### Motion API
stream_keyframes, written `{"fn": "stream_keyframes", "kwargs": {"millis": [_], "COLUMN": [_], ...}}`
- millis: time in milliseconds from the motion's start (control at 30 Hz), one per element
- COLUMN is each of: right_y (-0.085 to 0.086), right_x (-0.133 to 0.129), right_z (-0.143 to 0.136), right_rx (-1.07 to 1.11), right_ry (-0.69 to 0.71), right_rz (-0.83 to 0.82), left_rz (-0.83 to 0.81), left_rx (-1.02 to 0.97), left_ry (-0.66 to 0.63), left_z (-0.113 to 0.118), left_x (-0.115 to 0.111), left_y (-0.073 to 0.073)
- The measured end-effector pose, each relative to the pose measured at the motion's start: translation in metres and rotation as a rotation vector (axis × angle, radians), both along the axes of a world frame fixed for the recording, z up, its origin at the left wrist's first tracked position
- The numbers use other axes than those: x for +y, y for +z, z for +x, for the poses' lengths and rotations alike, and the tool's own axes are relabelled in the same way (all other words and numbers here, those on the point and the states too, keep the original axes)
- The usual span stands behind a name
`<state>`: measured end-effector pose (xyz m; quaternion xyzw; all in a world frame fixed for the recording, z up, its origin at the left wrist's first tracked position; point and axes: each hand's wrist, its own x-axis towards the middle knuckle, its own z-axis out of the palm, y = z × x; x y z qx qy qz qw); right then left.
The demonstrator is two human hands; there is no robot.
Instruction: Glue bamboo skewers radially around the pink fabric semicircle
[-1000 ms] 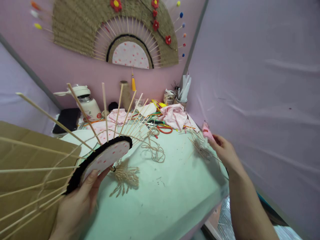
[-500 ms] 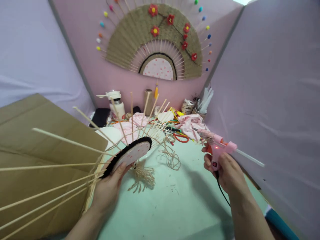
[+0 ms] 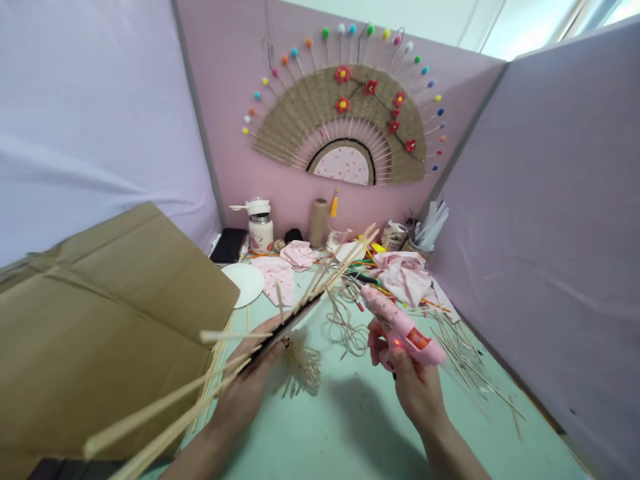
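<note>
My left hand [image 3: 253, 377] is closed on a fan frame [image 3: 285, 331], a half-round base edged in black with several thin wooden sticks fanning out of it. The frame is now seen nearly edge-on, its sticks pointing toward me and away. My right hand [image 3: 413, 380] grips a pink hot glue gun [image 3: 400, 320] with its small red light lit. The gun's nozzle points forward and left, apart from the fan frame. A clear glue stick, blurred, trails from its back. Beneath the frame lies a twine tassel [image 3: 300, 363], with loose twine [image 3: 345, 327] beside it.
A finished fan [image 3: 345, 123] with red flowers hangs on the pink back wall. Cardboard [image 3: 125, 333] leans at left. Along the back stand a white bottle [image 3: 261, 230], a cardboard tube [image 3: 319, 223] and pink cloth [image 3: 403, 273]. Loose sticks [image 3: 465, 360] lie at right.
My left hand has turned the fan frame from its face showing to nearly edge-on. The glue gun has come left, closer to the frame. The head view has tilted up and shifted left.
</note>
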<state>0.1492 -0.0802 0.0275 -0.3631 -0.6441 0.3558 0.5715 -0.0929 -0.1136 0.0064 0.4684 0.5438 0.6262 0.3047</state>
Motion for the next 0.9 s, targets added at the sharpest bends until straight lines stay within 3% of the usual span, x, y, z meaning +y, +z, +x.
{"fn": "stream_keyframes", "kwargs": {"millis": [100, 200, 400, 700, 900], "right_y": [-0.006, -0.013, -0.022, -0.021, -0.023], "right_x": [-0.003, -0.003, 0.001, 0.005, 0.008], "right_z": [-0.006, -0.007, -0.008, -0.017, -0.018], "right_rx": [-0.009, 0.026, -0.077, -0.176, -0.198], "right_ry": [-0.025, -0.074, -0.156, -0.168, -0.173], "right_rz": [0.062, 0.100, 0.120, 0.146, 0.137], "left_rz": [0.108, 0.135, 0.064, -0.033, -0.024], "left_rx": [0.112, 0.149, 0.139, 0.020, 0.094], "left_ry": [-0.090, -0.088, -0.018, -0.025, 0.002], "left_z": [-0.002, -0.003, 0.000, 0.003, 0.002], "left_x": [-0.003, -0.004, -0.006, -0.004, -0.003], "left_y": [0.005, 0.006, 0.007, 0.012, 0.006]}}
